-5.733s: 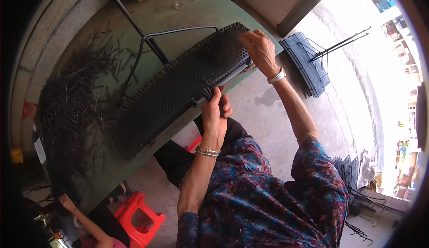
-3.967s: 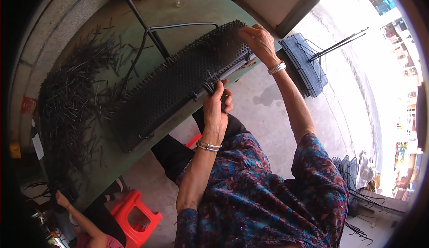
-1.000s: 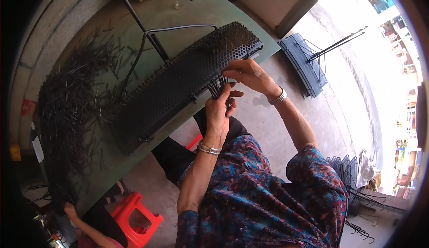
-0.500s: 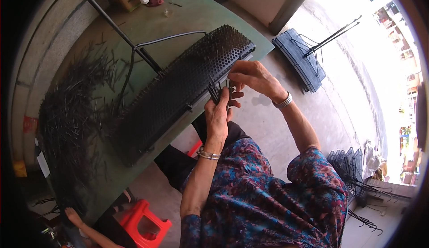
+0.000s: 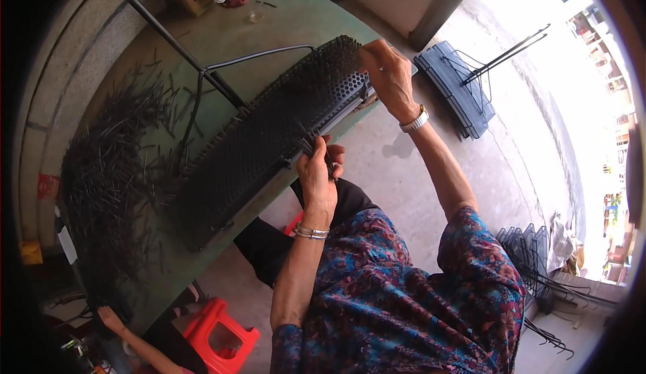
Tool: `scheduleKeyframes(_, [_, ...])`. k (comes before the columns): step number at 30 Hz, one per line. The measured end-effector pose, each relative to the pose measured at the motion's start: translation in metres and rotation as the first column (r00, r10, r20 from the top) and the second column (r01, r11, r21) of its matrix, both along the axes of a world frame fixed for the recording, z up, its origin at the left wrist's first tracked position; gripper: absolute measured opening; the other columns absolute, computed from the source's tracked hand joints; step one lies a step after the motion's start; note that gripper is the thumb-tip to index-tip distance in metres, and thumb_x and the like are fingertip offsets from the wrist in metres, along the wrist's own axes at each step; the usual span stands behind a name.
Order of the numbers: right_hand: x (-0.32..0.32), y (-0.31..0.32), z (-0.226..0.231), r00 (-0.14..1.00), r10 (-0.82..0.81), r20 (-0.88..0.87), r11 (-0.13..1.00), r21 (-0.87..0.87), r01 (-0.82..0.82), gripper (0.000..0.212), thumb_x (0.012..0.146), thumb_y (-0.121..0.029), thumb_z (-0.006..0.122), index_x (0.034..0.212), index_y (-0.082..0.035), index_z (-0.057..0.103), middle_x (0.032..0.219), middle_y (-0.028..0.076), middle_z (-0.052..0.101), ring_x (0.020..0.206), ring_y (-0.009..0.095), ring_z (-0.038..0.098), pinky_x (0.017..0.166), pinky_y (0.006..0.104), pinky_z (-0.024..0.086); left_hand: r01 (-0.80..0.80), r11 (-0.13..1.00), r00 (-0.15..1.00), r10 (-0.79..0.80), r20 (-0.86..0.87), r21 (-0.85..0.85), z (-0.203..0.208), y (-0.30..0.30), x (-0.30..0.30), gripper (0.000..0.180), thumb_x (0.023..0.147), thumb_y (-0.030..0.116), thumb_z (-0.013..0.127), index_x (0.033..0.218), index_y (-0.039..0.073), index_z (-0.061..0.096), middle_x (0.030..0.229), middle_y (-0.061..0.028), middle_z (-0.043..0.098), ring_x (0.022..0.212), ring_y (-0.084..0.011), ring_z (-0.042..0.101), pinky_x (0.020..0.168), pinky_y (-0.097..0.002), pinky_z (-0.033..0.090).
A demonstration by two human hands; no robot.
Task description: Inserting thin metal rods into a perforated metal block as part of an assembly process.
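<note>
A long dark perforated panel lies slanted across the green table, with short dark strips standing up along its far side and right end. My left hand is closed around a bundle of thin dark strips, close to the panel's near edge. At the right end of the panel, the fingers of my right hand are pinched together over the standing strips; what they hold, if anything, is too small to make out. Bare holes show just beside that hand. A metal rod frame rises from the panel's far side.
Loose dark strips form a big heap on the left of the green table. Another person's hand rests at the lower left corner, near a red stool. More panels with rods stand on the floor at right.
My right hand has left the bundle and moved up and right to the panel's far right end. My left hand has shifted slightly down and left, still holding the strips.
</note>
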State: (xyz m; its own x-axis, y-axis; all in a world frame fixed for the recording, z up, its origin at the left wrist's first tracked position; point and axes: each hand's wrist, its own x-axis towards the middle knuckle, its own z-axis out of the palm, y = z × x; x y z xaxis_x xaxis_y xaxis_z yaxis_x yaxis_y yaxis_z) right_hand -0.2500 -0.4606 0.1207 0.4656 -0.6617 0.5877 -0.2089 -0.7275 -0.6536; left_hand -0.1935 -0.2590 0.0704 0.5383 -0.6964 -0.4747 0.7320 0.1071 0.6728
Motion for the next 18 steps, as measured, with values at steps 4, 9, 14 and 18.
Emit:
scheduleKeyframes(4, [0.003, -0.005, -0.004, 1.0, 0.008, -0.029, 1.0, -0.011, -0.008, 0.011, 0.089, -0.013, 0.061, 0.092, -0.003, 0.063, 0.07, 0.008, 0.067, 0.062, 0.016, 0.066, 0.058, 0.0281, 0.048, 0.02, 1.0, 0.999, -0.02, -0.045, -0.018, 0.006, 0.0, -0.004, 0.026, 0.097, 0.028, 0.056, 0.103, 0.003, 0.059, 0.071, -0.0032, 0.055, 0.056, -0.0089, 0.046, 0.047, -0.0222, 0.034])
scheduleKeyframes(9, [0.002, 0.0, 0.006, 0.998, 0.042, -0.054, 0.997, 0.071, -0.038, 0.012, 0.089, -0.014, 0.06, 0.091, -0.003, 0.064, 0.068, 0.007, 0.066, 0.06, 0.016, 0.064, 0.057, 0.0291, 0.048, 0.059, 0.995, 0.993, -0.066, -0.095, -0.076, 0.004, 0.003, -0.003, 0.026, 0.097, 0.027, 0.057, 0.104, 0.002, 0.06, 0.068, -0.0011, 0.053, 0.052, -0.0067, 0.042, 0.046, -0.0204, 0.029])
scheduleKeyframes(14, [0.007, -0.012, -0.012, 0.969, 0.057, -0.24, 0.998, 0.017, -0.054, 0.012, 0.088, -0.016, 0.059, 0.091, -0.005, 0.064, 0.07, 0.01, 0.064, 0.062, 0.022, 0.063, 0.059, 0.0326, 0.048, 0.054, 0.998, 0.998, -0.055, -0.026, -0.025, 0.012, 0.001, -0.007, 0.029, 0.096, 0.03, 0.058, 0.104, 0.002, 0.063, 0.069, 0.0004, 0.057, 0.05, -0.0024, 0.037, 0.044, -0.0189, 0.024])
scheduleKeyframes(18, [0.014, -0.015, -0.024, 0.972, 0.098, -0.214, 0.984, -0.126, -0.127, 0.012, 0.087, -0.016, 0.061, 0.091, -0.006, 0.064, 0.078, 0.012, 0.063, 0.07, 0.028, 0.062, 0.063, 0.0368, 0.048, 0.049, 0.998, 0.999, -0.049, -0.001, -0.029, 0.011, 0.002, -0.007, 0.03, 0.096, 0.03, 0.059, 0.107, 0.003, 0.063, 0.072, -0.0011, 0.06, 0.05, -0.002, 0.037, 0.043, -0.0185, 0.023])
